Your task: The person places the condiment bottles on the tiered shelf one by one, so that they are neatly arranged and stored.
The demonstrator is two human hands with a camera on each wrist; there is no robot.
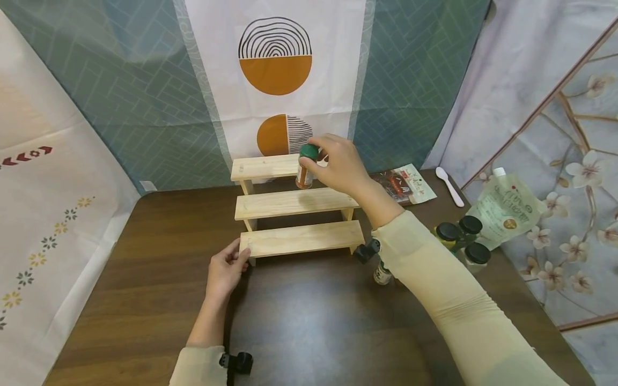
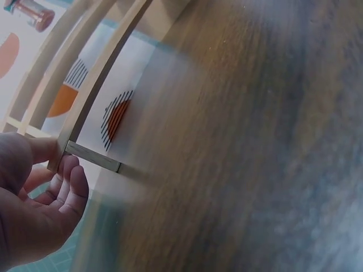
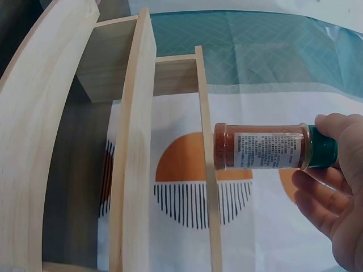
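Observation:
My right hand (image 1: 340, 163) pinches the green cap of a spice jar (image 3: 261, 146) filled with red-brown powder. In the head view the jar overlaps the upper steps of a three-step wooden rack (image 1: 299, 203); the right wrist view shows its base close to the edge of the top step. With thumb and fingers my left hand (image 1: 227, 268) grips the left end of the lowest step, also seen in the left wrist view (image 2: 42, 204). The rack stands on a dark brown table (image 1: 309, 311).
Right of the rack lie a spice packet (image 1: 410, 185) and a white spoon (image 1: 449, 186). Farther right are several black-capped jars (image 1: 477, 254) and a spouted pouch (image 1: 507, 209). A small jar (image 1: 382, 274) stands partly behind the right sleeve. Patterned cloth (image 1: 145, 96) hangs behind the table.

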